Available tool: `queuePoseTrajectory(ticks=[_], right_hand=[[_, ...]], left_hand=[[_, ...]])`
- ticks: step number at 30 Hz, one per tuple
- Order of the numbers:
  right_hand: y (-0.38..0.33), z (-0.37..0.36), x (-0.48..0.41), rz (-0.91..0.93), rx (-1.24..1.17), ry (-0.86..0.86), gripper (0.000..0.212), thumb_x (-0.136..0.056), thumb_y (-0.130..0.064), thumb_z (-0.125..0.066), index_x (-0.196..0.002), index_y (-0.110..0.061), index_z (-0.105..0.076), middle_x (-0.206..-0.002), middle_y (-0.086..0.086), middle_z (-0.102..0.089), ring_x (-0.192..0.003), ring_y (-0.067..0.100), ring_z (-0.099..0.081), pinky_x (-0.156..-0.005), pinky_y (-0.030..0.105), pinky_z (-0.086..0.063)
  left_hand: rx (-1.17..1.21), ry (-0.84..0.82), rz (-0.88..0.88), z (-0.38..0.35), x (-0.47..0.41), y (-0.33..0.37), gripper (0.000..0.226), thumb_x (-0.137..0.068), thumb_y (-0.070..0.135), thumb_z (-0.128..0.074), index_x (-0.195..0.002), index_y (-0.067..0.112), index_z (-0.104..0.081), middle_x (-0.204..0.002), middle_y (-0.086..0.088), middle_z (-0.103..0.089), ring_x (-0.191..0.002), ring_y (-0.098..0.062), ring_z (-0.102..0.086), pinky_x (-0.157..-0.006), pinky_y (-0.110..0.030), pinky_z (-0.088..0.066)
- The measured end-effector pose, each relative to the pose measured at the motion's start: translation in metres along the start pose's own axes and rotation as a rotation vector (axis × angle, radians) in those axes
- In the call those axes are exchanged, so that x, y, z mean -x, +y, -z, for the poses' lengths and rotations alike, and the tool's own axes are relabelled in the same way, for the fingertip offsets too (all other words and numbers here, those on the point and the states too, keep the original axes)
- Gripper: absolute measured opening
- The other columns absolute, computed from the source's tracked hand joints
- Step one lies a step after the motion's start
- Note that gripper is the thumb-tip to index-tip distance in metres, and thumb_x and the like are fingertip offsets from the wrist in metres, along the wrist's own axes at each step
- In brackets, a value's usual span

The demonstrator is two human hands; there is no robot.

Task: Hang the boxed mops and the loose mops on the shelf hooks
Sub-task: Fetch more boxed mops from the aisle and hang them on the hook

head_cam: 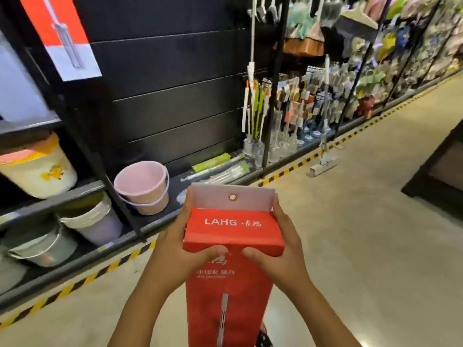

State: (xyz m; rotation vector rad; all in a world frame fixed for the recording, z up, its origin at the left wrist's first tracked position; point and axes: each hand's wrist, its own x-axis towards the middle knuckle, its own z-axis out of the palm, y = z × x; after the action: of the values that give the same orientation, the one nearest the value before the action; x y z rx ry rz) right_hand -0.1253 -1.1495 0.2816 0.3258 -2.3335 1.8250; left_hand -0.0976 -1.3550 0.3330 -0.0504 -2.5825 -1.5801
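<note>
A red mop box (229,284) is held upright low in the middle of the view, over the aisle floor (363,246), its long axis running down and out of the bottom edge. "LAHG" is printed in white on the box's folded red top, followed by small Chinese characters; more white characters are printed on the front, above a picture of a grey mop. A white flap with a round snap stands up from the box's top. The box's upper end is grasped at the sides by both hands: the left hand (172,256) on one side and the right hand (280,256) on the other, fingers clenched on it and thumbs pressed on the front edge. A black shelf panel (175,96) is seen ahead. A pink bucket (142,186) lies tilted on the bottom shelf beyond the box, with more buckets (37,169) stacked to the left. A second red box (62,36) hangs at the upper left. Brushes (288,108) hang further right, and a loose mop (324,121) stands upright on the floor beside them.
</note>
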Motion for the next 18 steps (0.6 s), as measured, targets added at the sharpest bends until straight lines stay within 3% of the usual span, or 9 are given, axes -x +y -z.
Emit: queuePoseTrajectory(ticks=[5, 8, 11, 14, 18], right_hand=[[0.008, -0.02, -0.091, 0.024, -0.03, -0.199, 0.107, -0.047, -0.082, -0.07, -0.137, -0.071, -0.014, -0.125, -0.023, -0.047, -0.114, -0.007, -0.052, -0.093, 0.024, -0.051], [0.001, -0.025, -0.142, 0.079, -0.046, -0.275, 0.103, -0.046, -0.088, -0.065, -0.132, -0.076, -0.011, -0.127, -0.027, -0.043, -0.117, -0.009, -0.048, -0.094, 0.019, -0.048], [-0.003, -0.03, -0.192, 0.126, -0.037, -0.377, 0.108, -0.046, -0.089, -0.064, -0.136, -0.072, -0.008, -0.129, -0.033, -0.037, -0.12, -0.01, -0.044, -0.097, 0.021, -0.045], [-0.009, -0.04, -0.238, 0.191, -0.035, -0.459, 0.111, -0.046, -0.085, -0.067, -0.138, -0.07, -0.006, -0.121, -0.038, -0.036, -0.116, -0.016, -0.043, -0.09, 0.01, -0.041], [-0.038, -0.063, -0.3, 0.235, -0.054, -0.538, 0.113, -0.04, -0.09, -0.063, -0.137, -0.071, -0.008, -0.118, -0.035, -0.038, -0.111, -0.018, -0.043, -0.086, 0.011, -0.041]], left_hand=[[-0.036, 0.158, 0.101, 0.014, -0.051, -0.001, 0.11, -0.043, 0.08, -0.071, -0.127, 0.081, -0.001, -0.102, 0.049, -0.058, -0.096, 0.019, -0.059, -0.085, -0.026, -0.053], [-0.062, 0.249, 0.136, 0.023, -0.082, 0.008, 0.114, -0.042, 0.081, -0.071, -0.13, 0.078, 0.001, -0.104, 0.049, -0.057, -0.098, 0.016, -0.06, -0.089, -0.03, -0.054], [-0.065, 0.363, 0.16, 0.027, -0.109, 0.017, 0.111, -0.041, 0.081, -0.07, -0.126, 0.082, 0.002, -0.103, 0.047, -0.059, -0.097, 0.016, -0.061, -0.085, -0.026, -0.054], [-0.066, 0.463, 0.161, 0.033, -0.135, 0.024, 0.101, -0.035, 0.09, -0.064, -0.115, 0.089, -0.003, -0.099, 0.048, -0.059, -0.094, 0.019, -0.06, -0.077, -0.014, -0.05], [-0.068, 0.556, 0.161, 0.062, -0.176, 0.035, 0.106, -0.032, 0.093, -0.063, -0.118, 0.087, -0.001, -0.103, 0.048, -0.058, -0.097, 0.02, -0.058, -0.083, -0.021, -0.051]])
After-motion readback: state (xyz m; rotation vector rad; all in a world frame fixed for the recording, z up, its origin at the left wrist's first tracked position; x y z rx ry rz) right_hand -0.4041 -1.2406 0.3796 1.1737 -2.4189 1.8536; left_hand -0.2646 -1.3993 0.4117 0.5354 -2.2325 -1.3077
